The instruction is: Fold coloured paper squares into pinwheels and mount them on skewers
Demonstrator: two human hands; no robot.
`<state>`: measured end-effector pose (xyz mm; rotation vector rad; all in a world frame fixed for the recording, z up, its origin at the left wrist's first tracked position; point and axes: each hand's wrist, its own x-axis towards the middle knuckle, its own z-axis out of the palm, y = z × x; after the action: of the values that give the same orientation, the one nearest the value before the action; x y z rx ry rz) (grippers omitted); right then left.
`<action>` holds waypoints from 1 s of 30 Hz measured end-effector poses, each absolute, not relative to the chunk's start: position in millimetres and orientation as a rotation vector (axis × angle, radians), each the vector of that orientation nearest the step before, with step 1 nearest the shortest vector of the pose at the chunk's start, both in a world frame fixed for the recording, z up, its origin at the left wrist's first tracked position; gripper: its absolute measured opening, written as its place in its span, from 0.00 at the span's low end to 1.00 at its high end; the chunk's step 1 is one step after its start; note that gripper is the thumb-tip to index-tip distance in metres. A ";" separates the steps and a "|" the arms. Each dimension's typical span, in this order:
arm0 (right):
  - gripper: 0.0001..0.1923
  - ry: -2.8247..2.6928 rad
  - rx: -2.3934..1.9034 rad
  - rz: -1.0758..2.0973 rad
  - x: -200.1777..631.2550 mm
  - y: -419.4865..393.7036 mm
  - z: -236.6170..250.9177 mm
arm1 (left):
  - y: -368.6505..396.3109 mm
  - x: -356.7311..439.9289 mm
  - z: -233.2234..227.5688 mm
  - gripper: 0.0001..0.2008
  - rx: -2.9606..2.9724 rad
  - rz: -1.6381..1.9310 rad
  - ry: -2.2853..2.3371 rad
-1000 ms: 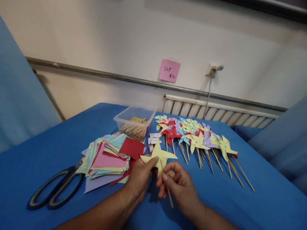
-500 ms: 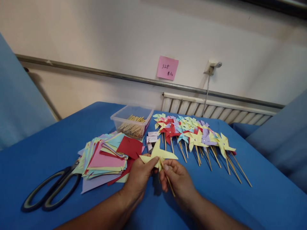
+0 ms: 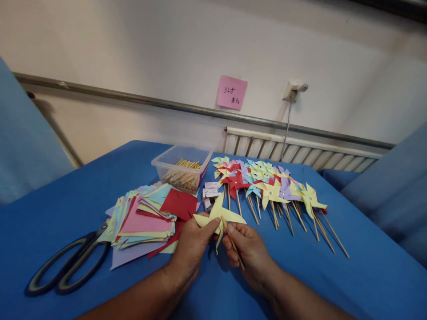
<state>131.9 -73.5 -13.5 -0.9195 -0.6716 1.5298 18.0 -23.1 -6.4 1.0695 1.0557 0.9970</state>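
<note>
A pale yellow paper pinwheel [image 3: 218, 209] is between my hands, above the blue table. My left hand [image 3: 196, 238] pinches it near the centre, thumb on top. In my right hand [image 3: 248, 249] is a thin wooden stick [image 3: 237, 253], gripped between thumb and fingers. The stick's upper end lies against the middle of the pinwheel; whether the two are fastened there I cannot tell. Just behind the pinwheel stand some small white boxes [image 3: 211, 191].
Stacked coloured paper squares [image 3: 147, 220] and large dark-handled scissors [image 3: 71, 262] lie on the left. Behind is a clear plastic box [image 3: 160, 166] of short wooden sticks. Many finished-looking pinwheels [image 3: 271, 193] on sticks lie at right. A radiator [image 3: 300, 149] runs along the wall.
My right fingers have slid slightly up the stick towards the pinwheel's centre. A lower blade of the pinwheel now shows between my hands. The view has shifted slightly.
</note>
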 end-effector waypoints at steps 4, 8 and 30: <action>0.17 -0.684 -0.928 1.524 131.6 -73.8 -12.7 | -25.3 18.3 -3.0 0.13 1.045 1.000 1.053; 0.17 -0.684 -0.935 1.536 131.4 -74.3 -12.6 | -25.3 18.1 -2.8 0.12 1.042 1.009 1.065; 0.16 -0.656 -0.950 1.590 132.7 -76.4 -13.2 | -24.0 18.1 -4.6 0.13 1.083 0.993 1.074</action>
<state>132.7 -76.4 -13.2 -0.9501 -0.6562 1.5905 18.1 -24.0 -4.6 1.0825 1.0740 0.9930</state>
